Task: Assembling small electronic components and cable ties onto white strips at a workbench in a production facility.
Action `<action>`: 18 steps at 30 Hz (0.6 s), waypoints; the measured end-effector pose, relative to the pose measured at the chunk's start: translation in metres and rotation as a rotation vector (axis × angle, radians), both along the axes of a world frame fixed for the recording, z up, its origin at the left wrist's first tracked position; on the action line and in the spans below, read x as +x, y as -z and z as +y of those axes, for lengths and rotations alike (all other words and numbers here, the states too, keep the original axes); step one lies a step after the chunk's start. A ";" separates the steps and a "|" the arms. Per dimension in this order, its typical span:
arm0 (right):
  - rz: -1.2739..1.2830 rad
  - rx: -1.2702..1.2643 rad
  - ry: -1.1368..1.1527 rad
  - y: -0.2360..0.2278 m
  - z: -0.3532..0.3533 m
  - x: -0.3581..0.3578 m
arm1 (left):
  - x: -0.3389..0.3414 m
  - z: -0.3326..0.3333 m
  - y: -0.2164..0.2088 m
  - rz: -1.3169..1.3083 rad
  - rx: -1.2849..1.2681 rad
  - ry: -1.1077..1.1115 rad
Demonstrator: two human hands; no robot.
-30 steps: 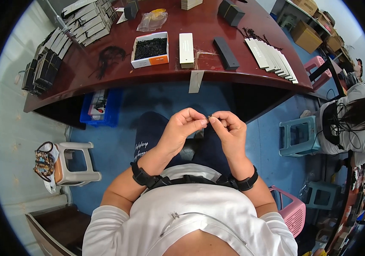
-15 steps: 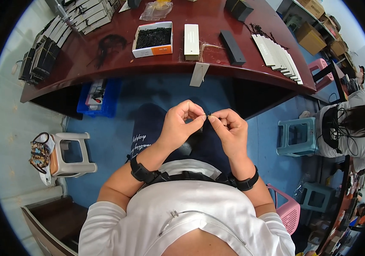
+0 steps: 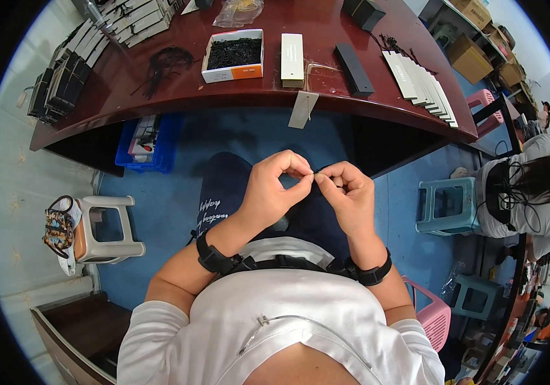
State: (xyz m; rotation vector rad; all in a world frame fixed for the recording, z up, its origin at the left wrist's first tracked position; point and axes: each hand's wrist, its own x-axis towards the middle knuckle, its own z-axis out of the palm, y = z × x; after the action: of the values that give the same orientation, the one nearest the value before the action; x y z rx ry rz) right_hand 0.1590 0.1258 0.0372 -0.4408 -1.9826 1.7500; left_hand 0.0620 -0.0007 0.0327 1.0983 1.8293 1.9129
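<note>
Over my lap, my left hand (image 3: 277,185) and my right hand (image 3: 348,194) meet fingertip to fingertip. Each pinches thumb against forefinger on a small black piece (image 3: 315,172), mostly covered by the fingers and too small to name. Beyond them on the desk stands an open white and orange box (image 3: 247,72) full of small black pieces (image 3: 234,52). To its right lie a stack of white cards (image 3: 292,56) and a long dark stack of cards (image 3: 354,72). A single pale card (image 3: 302,110) hangs at the desk's front edge.
The red-brown desk (image 3: 236,106) spans the far side. Fanned white cards (image 3: 414,80) lie at its right, black cords (image 3: 167,64) and stacked cards (image 3: 66,86) at its left. A blue crate (image 3: 171,144) sits below. Beside me are stools (image 3: 121,247); another person (image 3: 528,192) sits right.
My fingertips have drawn slightly closer together, and the black piece between them shows less. The desk appears shifted a little within the view.
</note>
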 end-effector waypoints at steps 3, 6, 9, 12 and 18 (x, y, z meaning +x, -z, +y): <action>-0.016 -0.004 0.000 0.000 0.000 0.001 | 0.000 0.001 -0.003 0.137 -0.009 -0.040; -0.020 0.031 0.007 -0.001 0.001 0.001 | 0.000 0.000 -0.004 0.183 -0.028 -0.047; -0.033 0.035 0.007 0.000 0.001 0.002 | 0.000 0.000 -0.004 0.209 -0.034 -0.048; -0.047 0.044 0.019 0.001 0.001 0.002 | 0.000 0.001 -0.001 0.088 -0.023 -0.016; 0.007 0.012 0.021 0.004 0.001 0.002 | -0.002 -0.001 0.002 -0.081 -0.043 0.070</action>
State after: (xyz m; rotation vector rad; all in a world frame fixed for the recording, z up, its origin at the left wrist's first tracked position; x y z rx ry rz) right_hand 0.1610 0.1266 0.0334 -0.4489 -1.9757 1.7232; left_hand 0.0597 -0.0016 0.0309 1.0418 1.7571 1.8429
